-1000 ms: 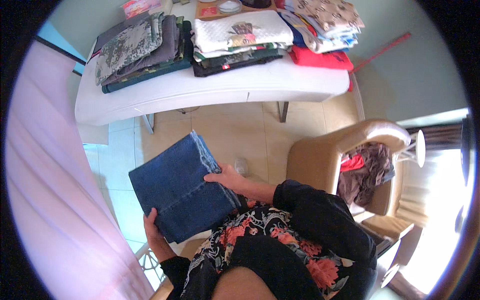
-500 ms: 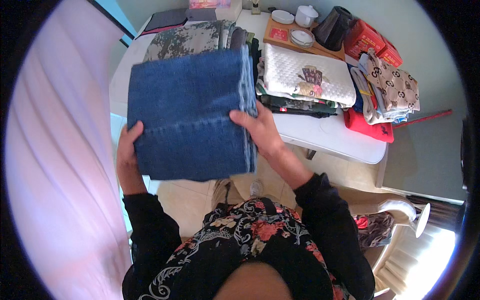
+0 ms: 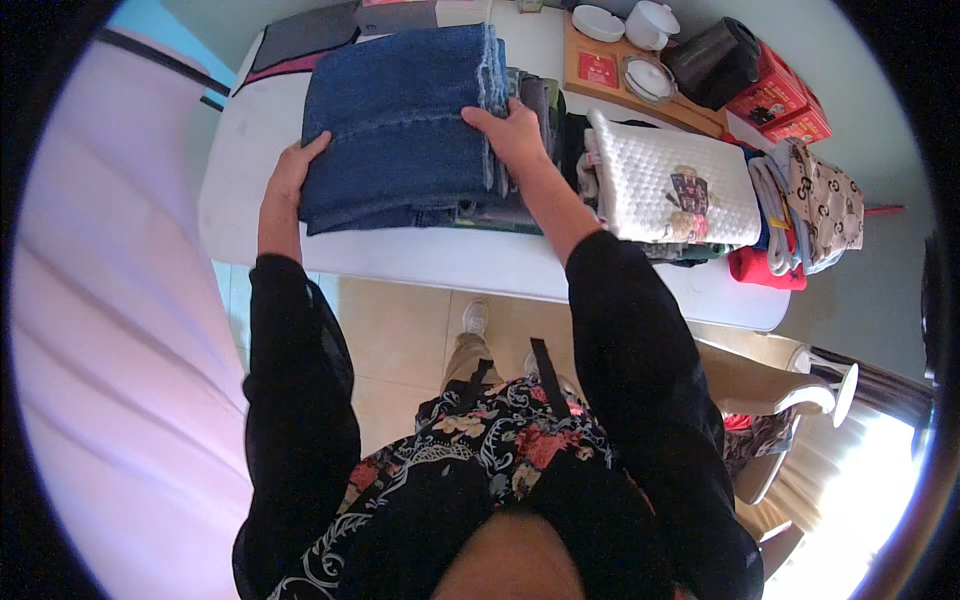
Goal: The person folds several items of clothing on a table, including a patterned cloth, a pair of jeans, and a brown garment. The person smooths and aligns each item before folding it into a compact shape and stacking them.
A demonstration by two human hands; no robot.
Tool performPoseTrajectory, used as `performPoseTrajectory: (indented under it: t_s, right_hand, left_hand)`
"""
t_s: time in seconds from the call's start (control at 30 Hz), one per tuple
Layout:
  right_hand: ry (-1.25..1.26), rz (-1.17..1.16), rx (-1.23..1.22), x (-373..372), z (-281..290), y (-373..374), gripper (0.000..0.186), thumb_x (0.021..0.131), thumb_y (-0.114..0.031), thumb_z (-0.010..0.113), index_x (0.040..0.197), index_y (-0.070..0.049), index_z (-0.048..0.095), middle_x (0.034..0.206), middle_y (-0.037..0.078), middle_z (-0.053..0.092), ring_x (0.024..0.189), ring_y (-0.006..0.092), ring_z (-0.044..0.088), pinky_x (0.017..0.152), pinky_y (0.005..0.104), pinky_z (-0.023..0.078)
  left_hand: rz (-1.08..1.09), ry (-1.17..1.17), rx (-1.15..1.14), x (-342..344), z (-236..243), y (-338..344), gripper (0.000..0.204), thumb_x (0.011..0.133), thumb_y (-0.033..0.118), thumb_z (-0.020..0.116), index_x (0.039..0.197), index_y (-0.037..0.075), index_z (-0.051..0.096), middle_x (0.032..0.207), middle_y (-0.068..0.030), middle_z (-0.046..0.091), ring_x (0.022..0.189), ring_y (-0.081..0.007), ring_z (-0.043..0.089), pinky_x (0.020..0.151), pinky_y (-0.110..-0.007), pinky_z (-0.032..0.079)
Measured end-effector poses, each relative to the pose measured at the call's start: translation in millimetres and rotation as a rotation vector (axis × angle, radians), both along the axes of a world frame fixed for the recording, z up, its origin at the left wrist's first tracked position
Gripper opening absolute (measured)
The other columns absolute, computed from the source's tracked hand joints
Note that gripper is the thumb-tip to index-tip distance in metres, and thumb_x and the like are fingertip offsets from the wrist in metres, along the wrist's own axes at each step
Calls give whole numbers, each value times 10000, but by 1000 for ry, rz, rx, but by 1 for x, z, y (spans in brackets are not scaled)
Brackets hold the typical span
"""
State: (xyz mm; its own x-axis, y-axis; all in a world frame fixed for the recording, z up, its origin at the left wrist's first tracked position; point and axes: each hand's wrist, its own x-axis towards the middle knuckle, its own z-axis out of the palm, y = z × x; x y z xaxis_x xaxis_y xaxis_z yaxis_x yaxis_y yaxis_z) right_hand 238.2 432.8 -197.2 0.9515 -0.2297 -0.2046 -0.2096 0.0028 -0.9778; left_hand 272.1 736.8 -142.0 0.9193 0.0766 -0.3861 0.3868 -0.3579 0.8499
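Folded blue jeans (image 3: 400,125) lie over a stack of folded clothes on the left part of the white table. My left hand (image 3: 296,168) grips their left edge, thumb on top. At the right edge, by the frayed-looking layered side, my right hand (image 3: 512,135) holds them with its thumb on top and the other fingers mostly hidden. Most of the stack beneath is covered; grey and camouflage folds (image 3: 540,105) show at its right side. Beside it is another stack, topped by a white quilted garment (image 3: 675,180) with a printed figure.
Behind the stacks stands a wooden tray (image 3: 590,75) with a white cup (image 3: 652,25) and dishes, then a black bin-like container (image 3: 712,62) and red boxes (image 3: 780,95). More folded clothes (image 3: 825,205) sit at the table's right end. A pale curtain (image 3: 120,300) hangs at left.
Both hands have moved the jeans forward, away from my body, onto the stack at the left. The camouflage top of that stack is now mostly covered.
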Motion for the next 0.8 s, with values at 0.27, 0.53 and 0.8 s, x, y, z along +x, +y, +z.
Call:
performPoseTrajectory:
  t_s: [0.27,0.53,0.8]
  right_hand:
    - [-81,-72,55,-8,6,4,455,676,-305,765,941,32,612,889,190,664,829,252,651,755,360,493]
    - [-97,-174,-67,-13,6,4,500,659,-348,748,905,59,591,836,241,636,803,343,637,737,392,487]
    - [-262,-282,-122,-28,13,4,478,728,-321,691,973,71,572,884,293,612,880,413,606,762,428,484]
  left_hand:
    - [37,85,-113,8,-6,1,744,743,389,706,1260,-83,454,1157,-285,547,1055,-364,562,920,-372,435]
    - [-461,-848,948,-2,20,-105,539,867,403,529,1317,117,452,1406,-153,365,1314,-333,307,1048,-497,253]
    - [-612,-730,1042,7,-24,-120,609,909,525,362,1416,189,316,1490,-99,238,1381,-319,175,1061,-569,151]
